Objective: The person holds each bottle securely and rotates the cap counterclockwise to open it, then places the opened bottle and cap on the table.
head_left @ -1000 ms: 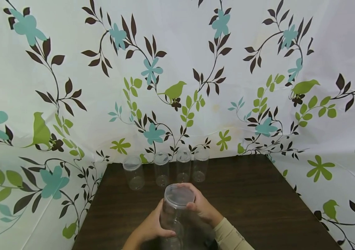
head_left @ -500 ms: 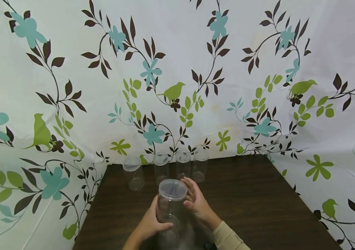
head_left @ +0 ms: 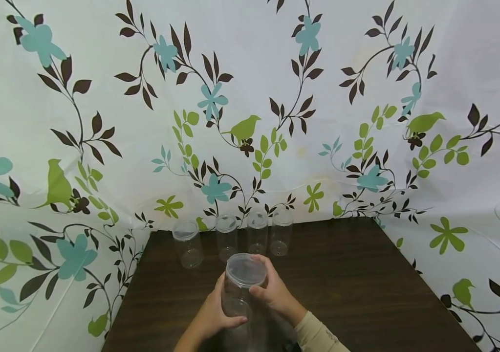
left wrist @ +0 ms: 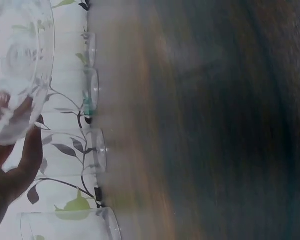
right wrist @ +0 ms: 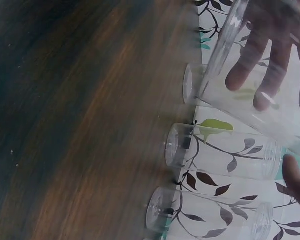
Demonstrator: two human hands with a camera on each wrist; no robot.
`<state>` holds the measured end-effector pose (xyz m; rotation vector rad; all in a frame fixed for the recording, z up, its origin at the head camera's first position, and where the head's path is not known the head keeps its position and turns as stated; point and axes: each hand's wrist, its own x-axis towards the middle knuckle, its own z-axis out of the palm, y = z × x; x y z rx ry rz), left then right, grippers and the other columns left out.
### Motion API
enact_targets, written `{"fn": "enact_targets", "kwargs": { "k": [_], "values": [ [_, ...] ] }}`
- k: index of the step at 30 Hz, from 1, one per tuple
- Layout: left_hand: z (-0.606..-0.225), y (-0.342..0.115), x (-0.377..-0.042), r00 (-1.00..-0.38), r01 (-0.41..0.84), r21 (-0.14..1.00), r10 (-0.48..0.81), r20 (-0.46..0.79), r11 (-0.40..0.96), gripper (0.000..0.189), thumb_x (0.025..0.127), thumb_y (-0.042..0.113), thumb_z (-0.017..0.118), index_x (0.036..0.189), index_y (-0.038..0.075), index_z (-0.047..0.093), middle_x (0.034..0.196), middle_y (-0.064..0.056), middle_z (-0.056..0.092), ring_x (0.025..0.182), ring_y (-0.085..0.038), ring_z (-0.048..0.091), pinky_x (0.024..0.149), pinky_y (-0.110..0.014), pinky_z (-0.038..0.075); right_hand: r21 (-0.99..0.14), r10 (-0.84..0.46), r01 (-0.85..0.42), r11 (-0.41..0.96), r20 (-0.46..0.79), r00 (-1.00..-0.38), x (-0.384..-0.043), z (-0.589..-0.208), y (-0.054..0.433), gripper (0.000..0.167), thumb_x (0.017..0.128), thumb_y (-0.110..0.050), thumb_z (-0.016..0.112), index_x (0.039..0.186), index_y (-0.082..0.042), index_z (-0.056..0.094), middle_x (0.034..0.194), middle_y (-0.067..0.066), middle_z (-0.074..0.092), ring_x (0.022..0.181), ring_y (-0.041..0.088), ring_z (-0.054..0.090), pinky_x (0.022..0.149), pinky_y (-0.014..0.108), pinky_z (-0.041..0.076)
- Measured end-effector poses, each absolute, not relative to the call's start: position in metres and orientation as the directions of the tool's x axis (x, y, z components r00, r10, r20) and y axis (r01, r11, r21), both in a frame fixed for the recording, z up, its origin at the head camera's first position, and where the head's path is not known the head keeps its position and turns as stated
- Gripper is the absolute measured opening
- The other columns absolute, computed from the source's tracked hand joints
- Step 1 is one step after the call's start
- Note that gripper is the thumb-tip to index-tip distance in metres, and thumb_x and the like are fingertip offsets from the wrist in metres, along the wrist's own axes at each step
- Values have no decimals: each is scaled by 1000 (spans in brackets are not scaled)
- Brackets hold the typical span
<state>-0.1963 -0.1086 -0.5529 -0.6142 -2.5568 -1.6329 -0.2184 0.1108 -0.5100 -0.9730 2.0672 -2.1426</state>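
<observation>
A clear, cylindrical plastic jar (head_left: 235, 297) was held between both hands over the dark brown wooden table (head_left: 364, 293), its body grasped from the side by the left hand (head_left: 212, 313) and its round, translucent lid (head_left: 245, 270) gripped at the rim by the right hand (head_left: 279, 293).

The jar (head_left: 234, 296) is clear and round-sided, see-through enough that I can make out fingers behind its wall. It's held up in the air, lid uppermost, with the left hand (head_left: 213, 312) round it at nine o'clock, twelve being straight ahead of the person. The lid (head_left: 246, 270) sits on its mouth, a cloudy translucent disc with a raised rim, gripped by the right hand (head_left: 273, 288) from two to four o'clock.
</observation>
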Motion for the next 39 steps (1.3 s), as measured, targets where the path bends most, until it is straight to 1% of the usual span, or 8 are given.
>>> {"fn": "enact_targets", "kwargs": {
  "k": [7,12,17,21,24,27,31,39],
  "values": [
    [-546,-109,-191,-863,359,903,452,225,237,120,68,20,95,159,10,18,148,-13,49,127,-20,53,105,-31,42,-886,-486,-400,-236,464,-741,-225,-513,121,74,94,-43,72,144,1,39,142,18,51,123,20,56,99,30,48],
    [-545,-110,-190,-811,269,961,553,191,63,113,73,4,88,159,10,14,146,-18,48,126,-20,54,103,-27,43,-887,-545,-351,-299,461,-700,-228,-514,126,80,96,-49,67,147,2,34,148,18,47,128,24,53,104,32,45],
    [-544,-107,-191,-822,250,968,536,190,40,112,73,2,87,159,11,16,147,-17,46,127,-18,52,104,-25,40,-886,-559,-330,-327,463,-688,-232,-514,126,86,98,-48,64,158,-7,19,159,25,31,139,28,45,109,35,41],
    [-544,-107,-191,-846,269,961,495,200,71,113,72,4,89,159,9,16,149,-17,44,128,-19,52,105,-26,39,-887,-541,-319,-335,458,-705,-232,-515,126,91,99,-48,63,161,-13,8,162,27,20,141,24,42,108,35,42],
    [-547,-108,-191,-888,291,943,412,204,161,116,70,10,92,159,6,17,149,-19,45,128,-23,52,105,-30,41,-886,-515,-330,-326,459,-724,-231,-517,125,92,99,-46,62,161,-9,5,162,29,16,142,20,40,109,33,41],
    [-551,-111,-193,-936,291,915,280,212,281,120,68,20,95,158,5,19,150,-20,46,130,-30,51,106,-41,42,-883,-478,-369,-288,467,-744,-229,-518,123,89,100,-42,62,159,-1,10,160,31,18,142,17,38,109,33,41],
    [-556,-115,-197,-951,308,879,152,271,364,121,66,25,97,157,2,21,149,-22,47,130,-37,51,102,-56,43,-887,-464,-415,-203,460,-757,-225,-519,120,79,101,-40,62,157,0,21,158,28,26,141,17,40,107,39,42],
    [-556,-113,-197,-939,345,832,161,305,435,125,61,31,99,157,7,23,143,-17,54,124,-30,56,98,-51,48,-884,-459,-445,-140,456,-762,-221,-515,113,72,101,-36,63,154,0,30,152,30,36,130,23,51,99,35,48]
  ]
}}
